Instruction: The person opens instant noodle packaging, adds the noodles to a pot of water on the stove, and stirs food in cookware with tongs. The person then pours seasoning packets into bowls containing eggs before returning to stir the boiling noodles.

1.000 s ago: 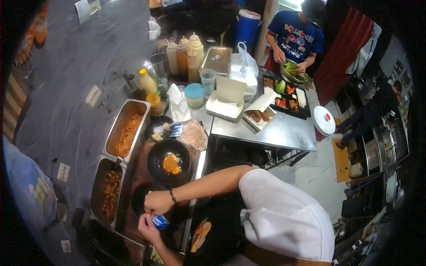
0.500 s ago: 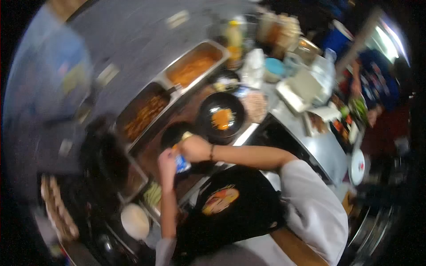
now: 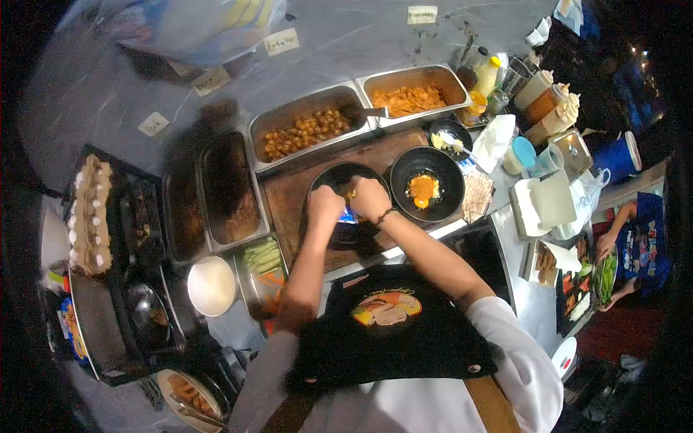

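My left hand (image 3: pixel 326 206) and my right hand (image 3: pixel 371 199) are close together over a black bowl (image 3: pixel 333 175) on the wooden board. Both are closed, with a small blue-and-white packet (image 3: pixel 348 215) gripped between them. A small yellowish bit shows by the right fingers, too little to name. The fingertips are partly hidden, as is what lies in the bowl. Just right of my right hand stands another black bowl (image 3: pixel 456 177), holding orange powder and what looks like an egg yolk (image 3: pixel 421 203).
Behind the board (image 3: pixel 289 193) are metal pans of small brown potatoes (image 3: pixel 307 133) and orange food (image 3: pixel 408 99). Bottles (image 3: pixel 545 105) and open takeaway boxes (image 3: pixel 530 209) stand to the right. Eggs (image 3: pixel 94 216) and a white bowl (image 3: pixel 211 286) are left. Another person (image 3: pixel 642 245) works at far right.
The view has swung round and become sharper, so the counter sits differently in it. My hands still hold the blue packet together over the black bowl.
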`<state>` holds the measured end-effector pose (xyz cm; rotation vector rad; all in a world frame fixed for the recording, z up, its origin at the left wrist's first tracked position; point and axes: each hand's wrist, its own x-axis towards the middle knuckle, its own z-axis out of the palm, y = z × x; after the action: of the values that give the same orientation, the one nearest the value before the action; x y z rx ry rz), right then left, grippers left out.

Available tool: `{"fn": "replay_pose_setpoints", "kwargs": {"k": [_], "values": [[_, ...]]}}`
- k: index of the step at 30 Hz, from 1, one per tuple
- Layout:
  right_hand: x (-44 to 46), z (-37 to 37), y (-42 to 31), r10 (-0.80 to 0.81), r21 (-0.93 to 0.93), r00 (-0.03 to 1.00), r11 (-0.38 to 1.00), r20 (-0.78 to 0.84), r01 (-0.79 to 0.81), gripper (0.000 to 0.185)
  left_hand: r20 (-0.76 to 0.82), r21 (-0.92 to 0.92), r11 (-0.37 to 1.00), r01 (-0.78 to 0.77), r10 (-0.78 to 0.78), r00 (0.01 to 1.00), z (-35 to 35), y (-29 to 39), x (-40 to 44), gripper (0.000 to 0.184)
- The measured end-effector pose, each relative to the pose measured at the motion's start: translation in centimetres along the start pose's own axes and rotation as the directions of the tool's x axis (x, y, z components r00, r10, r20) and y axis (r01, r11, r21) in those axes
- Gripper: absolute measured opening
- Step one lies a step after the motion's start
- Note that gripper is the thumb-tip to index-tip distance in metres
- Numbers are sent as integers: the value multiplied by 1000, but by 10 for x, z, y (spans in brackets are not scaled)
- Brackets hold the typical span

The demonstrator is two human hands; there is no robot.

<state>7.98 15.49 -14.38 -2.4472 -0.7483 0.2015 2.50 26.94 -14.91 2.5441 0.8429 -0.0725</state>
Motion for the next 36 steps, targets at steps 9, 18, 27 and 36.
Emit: {"fn": "replay_pose_setpoints", "kwargs": {"k": [9, 18, 27, 36], "values": [[-7, -38, 31, -69, 717, 847, 572, 527, -399, 26, 172, -480, 874, 73, 12, 985, -3, -21, 22, 13], [-32, -47, 25, -507, 145, 855, 860, 115, 490, 22, 150, -456, 885, 98, -32, 988, -10, -3, 14, 27], [7, -61, 40, -324, 436, 932, 871, 162, 227, 17, -17, -635, 688, -350, 440, 898, -30, -37, -9, 26], [11, -48, 38, -295, 486, 936, 857, 192, 171, 16, -223, -589, 724, -360, 283, 933, -23, -33, -11, 23]]}}
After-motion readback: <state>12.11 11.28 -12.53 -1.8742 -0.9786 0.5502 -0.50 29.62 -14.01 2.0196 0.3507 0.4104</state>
